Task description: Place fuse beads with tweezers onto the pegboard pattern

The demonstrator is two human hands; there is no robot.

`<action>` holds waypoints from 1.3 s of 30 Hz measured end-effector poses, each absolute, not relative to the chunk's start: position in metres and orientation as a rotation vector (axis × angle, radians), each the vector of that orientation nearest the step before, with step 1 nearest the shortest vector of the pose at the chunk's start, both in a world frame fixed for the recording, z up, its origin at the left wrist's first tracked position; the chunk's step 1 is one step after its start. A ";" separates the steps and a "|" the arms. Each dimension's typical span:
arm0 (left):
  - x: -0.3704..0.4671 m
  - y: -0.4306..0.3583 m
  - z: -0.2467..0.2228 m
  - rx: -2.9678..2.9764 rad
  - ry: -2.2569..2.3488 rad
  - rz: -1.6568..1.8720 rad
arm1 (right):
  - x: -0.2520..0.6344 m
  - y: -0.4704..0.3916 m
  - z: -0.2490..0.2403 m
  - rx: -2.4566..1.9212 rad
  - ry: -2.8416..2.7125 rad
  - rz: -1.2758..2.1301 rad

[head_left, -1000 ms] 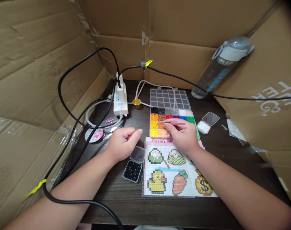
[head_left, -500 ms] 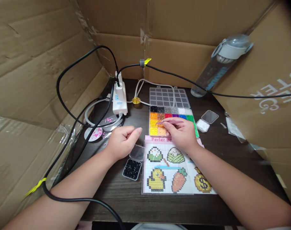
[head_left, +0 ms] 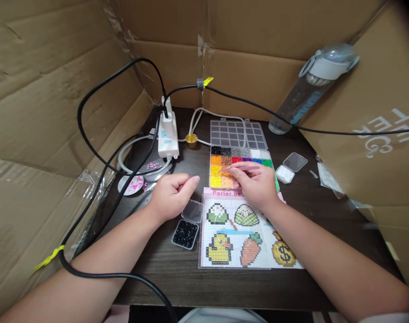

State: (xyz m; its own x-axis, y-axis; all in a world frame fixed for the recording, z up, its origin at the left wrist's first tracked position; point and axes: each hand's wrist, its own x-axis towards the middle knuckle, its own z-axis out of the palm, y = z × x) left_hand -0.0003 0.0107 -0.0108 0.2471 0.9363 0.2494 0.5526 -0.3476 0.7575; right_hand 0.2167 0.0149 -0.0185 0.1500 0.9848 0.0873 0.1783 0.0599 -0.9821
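Head view, hidden parts: both forearms run off the bottom edge; the tip of the tweezers (head_left: 240,169) is hard to make out against the beads, and whether it holds a bead cannot be told.
Far left: cardboard walls (head_left: 56,112) close in the tabletop (head_left: 177,278); a black cable (head_left: 100,273) crosses over the left forearm.
Left back: a white power strip (head_left: 168,137), with a small gold cap (head_left: 191,140) just beside it, and a round piece with pink beads (head_left: 132,184).
Left hand (head_left: 172,197): loosely curled, fingers bent in and holding nothing, resting on the tabletop and touching the clear lid (head_left: 193,211) of the small black-bead box (head_left: 185,233).
Centre: the bead case (head_left: 240,154) stands open, its clear lid laid back; the pattern sheet (head_left: 245,237) with duck, carrot and money bag lies near the front edge.
Right hand (head_left: 256,186): fingers pinched on the tweezers, over the orange and yellow compartments; it hides the case's right front corner.
Tweezers' axis: lying nearly level, left to right, tip pointing left.
Right: a small white-bead box (head_left: 285,174), and a water bottle (head_left: 308,89) leaning on the cardboard.
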 end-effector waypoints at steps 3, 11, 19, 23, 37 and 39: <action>-0.001 0.011 -0.011 2.000 1.351 0.946 | 0.217 0.015 -0.015 -1.344 -1.243 0.951; 0.000 0.011 -0.010 2.010 1.359 0.969 | 0.235 0.004 0.000 -1.209 -1.324 1.020; 0.001 0.011 -0.011 2.022 1.346 0.990 | 0.246 -0.019 0.000 -0.969 -1.680 1.380; 0.001 0.011 -0.011 2.018 1.349 0.987 | 0.248 -0.014 -0.003 -0.840 -1.855 1.411; 0.001 0.010 -0.010 2.007 1.355 0.979 | 0.253 -0.011 -0.007 -0.802 -1.944 1.448; 0.002 0.010 -0.009 2.003 1.359 0.975 | 0.253 -0.012 -0.006 -0.826 -1.964 1.460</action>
